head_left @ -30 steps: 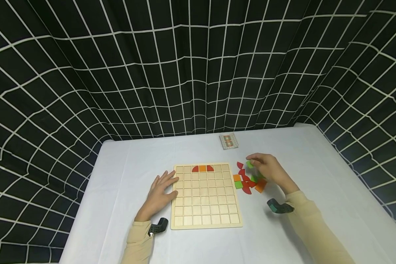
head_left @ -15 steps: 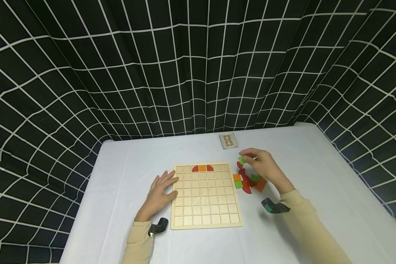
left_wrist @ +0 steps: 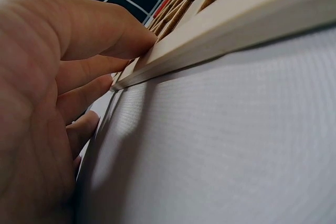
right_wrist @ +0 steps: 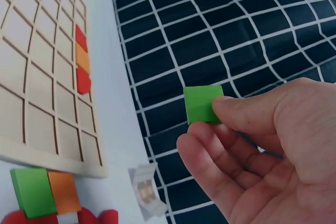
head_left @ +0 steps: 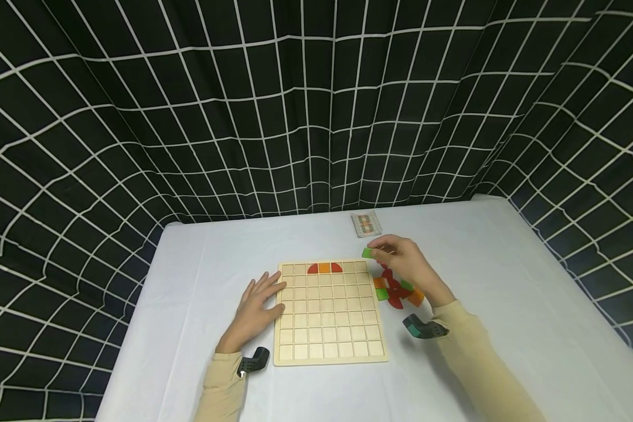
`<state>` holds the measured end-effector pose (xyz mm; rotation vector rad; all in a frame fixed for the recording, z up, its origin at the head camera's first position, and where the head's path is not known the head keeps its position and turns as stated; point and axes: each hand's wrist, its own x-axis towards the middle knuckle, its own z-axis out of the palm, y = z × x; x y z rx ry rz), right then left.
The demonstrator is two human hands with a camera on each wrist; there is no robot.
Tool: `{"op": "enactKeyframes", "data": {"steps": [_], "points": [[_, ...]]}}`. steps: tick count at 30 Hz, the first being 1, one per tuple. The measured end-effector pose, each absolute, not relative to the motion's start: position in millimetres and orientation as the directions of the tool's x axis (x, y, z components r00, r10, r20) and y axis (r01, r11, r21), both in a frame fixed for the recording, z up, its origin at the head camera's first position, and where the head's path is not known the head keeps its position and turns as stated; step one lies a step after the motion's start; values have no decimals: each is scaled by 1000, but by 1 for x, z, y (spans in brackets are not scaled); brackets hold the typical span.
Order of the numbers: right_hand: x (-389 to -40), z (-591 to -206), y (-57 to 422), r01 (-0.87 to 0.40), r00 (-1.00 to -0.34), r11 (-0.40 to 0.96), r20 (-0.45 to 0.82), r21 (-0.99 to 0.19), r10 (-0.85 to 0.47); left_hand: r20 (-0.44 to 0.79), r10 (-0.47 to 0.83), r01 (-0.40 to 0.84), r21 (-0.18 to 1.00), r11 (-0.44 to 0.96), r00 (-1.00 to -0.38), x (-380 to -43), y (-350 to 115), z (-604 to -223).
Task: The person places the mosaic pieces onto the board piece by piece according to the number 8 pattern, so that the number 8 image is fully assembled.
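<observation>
Between thumb and fingers my right hand [head_left: 402,262] pinches a green square tile [right_wrist: 202,103], held above the table near the far right corner of the wooden grid board [head_left: 329,316]. My left hand [head_left: 254,313] rests at the board's left edge, its thumb and fingertips on the rim in the left wrist view. In the board's far row lie an orange square tile [head_left: 324,268] and, on either side of it, a red quarter-round tile [head_left: 313,269] and another red quarter-round tile [head_left: 336,268].
Right of the board is a loose pile of red pieces [head_left: 394,300], with a green tile [head_left: 382,294] and orange tiles such as one at its edge [head_left: 416,298]. A small printed card [head_left: 366,224] lies at the back of the white table [head_left: 200,252]. A black gridded curtain stands behind.
My right hand has carried the green tile leftward from above the pile to the board's far right corner. My left hand has stayed where it was.
</observation>
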<state>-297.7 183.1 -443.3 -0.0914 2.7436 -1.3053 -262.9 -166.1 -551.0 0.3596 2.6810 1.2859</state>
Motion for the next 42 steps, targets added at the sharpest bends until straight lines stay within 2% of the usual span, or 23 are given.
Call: {"op": "enactKeyframes", "data": {"steps": [16,30,42], "points": [[-309,-460,159,-81,-986,622,-27,-779,-163,-23,274,154,779,608,-961,-264,-166,-552],[-310,-483,144,-27,-980,591,-94,-806,-173,-26,264,144,783,605,-964,-263,-166,-549],[-312,-494,137,-71,-981,594,-51,-801,-186,-26,267,147,783,605,-963,-263,-165,-550]]}}
